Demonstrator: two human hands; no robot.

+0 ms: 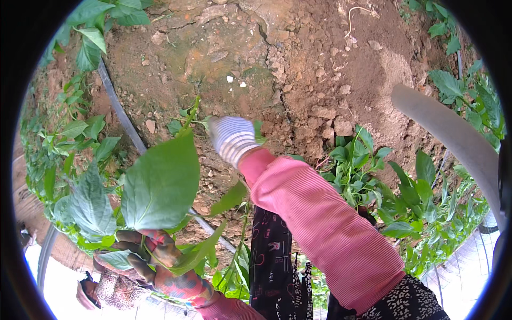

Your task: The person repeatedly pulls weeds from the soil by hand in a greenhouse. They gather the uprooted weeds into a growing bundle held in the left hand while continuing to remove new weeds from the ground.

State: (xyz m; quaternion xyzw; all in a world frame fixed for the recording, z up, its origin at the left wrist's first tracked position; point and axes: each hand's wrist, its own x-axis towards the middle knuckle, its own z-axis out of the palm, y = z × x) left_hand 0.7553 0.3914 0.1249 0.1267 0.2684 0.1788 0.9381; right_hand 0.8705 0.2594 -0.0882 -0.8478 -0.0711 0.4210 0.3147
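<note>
My left hand (pixel 160 256), in a patterned glove with dark fingertips, is at the lower left with its fingers curled around green leaves and their stalks. One broad green leaf (pixel 162 184) rises above it, close to the camera. My right hand (pixel 232 136), in a blue-and-white striped glove, reaches over the soil at the centre. Its fingers are blurred and partly hidden, so its grip is unclear. A green plant stem (pixel 192 114) with small leaves stands just left of its fingertips. The pink sleeve (pixel 320 224) covers my right forearm.
Cracked brown soil (pixel 240 52) spreads ahead. A dark irrigation hose (pixel 120 108) runs along the left plant row (pixel 72 132). More leafy plants (pixel 358 168) grow at right. A grey curved band (pixel 448 136) crosses the right side. Another person (pixel 116 288) is at the lower left.
</note>
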